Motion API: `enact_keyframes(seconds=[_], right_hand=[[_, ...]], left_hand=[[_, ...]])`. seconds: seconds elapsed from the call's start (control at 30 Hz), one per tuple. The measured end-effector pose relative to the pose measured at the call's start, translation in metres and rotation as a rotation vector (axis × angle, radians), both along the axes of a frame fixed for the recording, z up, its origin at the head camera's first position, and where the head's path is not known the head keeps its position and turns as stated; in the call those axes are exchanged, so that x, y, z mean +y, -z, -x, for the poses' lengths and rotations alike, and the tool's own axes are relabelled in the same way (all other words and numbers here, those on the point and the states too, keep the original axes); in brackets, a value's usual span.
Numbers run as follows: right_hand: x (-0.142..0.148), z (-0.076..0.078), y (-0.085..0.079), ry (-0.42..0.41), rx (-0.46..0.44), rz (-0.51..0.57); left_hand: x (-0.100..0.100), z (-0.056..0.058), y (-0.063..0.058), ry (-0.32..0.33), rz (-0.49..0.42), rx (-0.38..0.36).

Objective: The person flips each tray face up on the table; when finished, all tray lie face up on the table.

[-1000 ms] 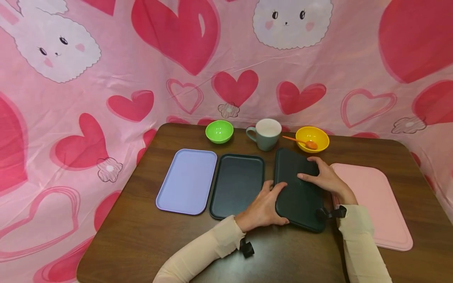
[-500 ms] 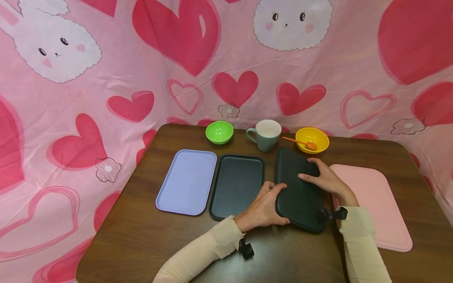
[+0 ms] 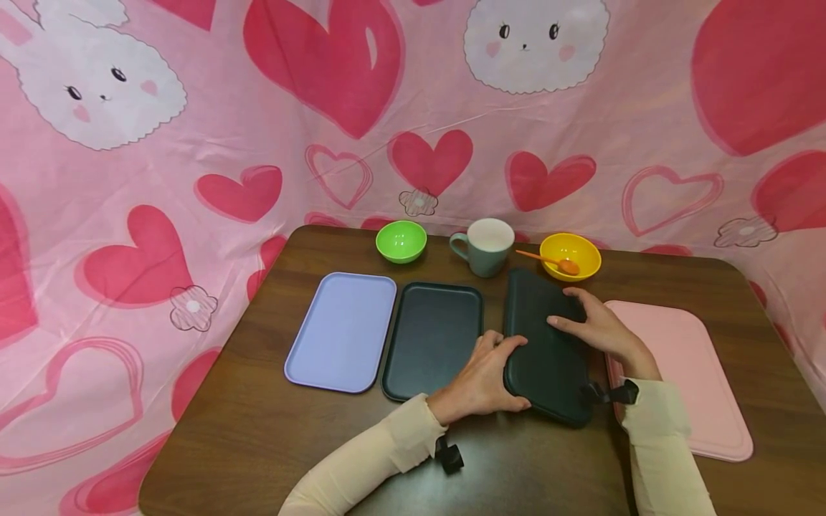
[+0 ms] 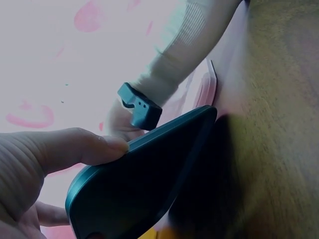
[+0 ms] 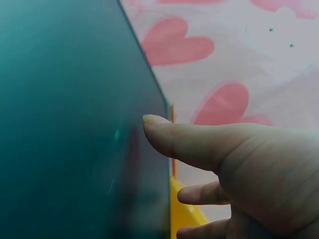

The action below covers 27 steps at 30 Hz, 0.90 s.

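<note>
A dark green tray stands tilted right of the middle of the table in the head view, its flat face toward the head camera. My left hand grips its left and near edges. In the left wrist view the left thumb presses along the tray's rim, whose lower part hangs over a dark shadow. My right hand is at the tray's far right side, thumb and fingers spread apart. The right wrist view has the right thumb overlapping the tray's face near its edge, the other fingers beyond that edge.
A lavender tray and a second dark tray lie left. A pink board lies right. Along the back stand a green bowl, a grey-green mug and a yellow bowl holding an orange spoon. Patterned cloth hangs behind.
The tilted tray has shifted slightly right, tipping a little more upright. Both hands have moved slightly right with it. The other things stay in place.
</note>
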State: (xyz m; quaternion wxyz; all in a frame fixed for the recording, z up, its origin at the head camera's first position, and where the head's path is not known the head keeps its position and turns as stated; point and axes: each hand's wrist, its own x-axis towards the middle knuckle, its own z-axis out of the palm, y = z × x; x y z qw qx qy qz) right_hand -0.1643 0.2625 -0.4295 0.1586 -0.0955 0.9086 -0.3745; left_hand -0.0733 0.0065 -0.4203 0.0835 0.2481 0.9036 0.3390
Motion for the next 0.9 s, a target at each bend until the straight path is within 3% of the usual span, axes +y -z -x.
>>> enact_keyframes(seconds=[0.3, 0.9], right_hand=[[-0.011, -0.009, -0.02, -0.025, 0.034, 0.025], [-0.018, -0.018, -0.034, -0.023, 0.02, 0.065]], left_hand=[[-0.002, 0.0, -0.006, 0.013, 0.009, 0.019], [-0.001, -0.005, -0.017, 0.047, 0.03, 0.065]])
